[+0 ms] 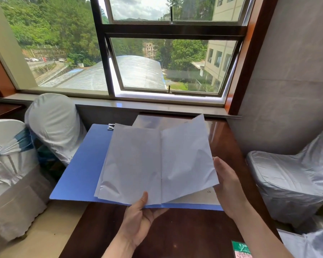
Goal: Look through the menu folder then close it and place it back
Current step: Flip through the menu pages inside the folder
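The blue menu folder (82, 168) lies open in front of me above the dark wooden surface (175, 231). My left hand (140, 218) pinches its near edge at the spine, thumb on the white pages (157, 162). My right hand (227, 185) is spread flat against the edge of a lifted page. Cloth-covered chairs (52, 120) stand around, below the window (168, 58).
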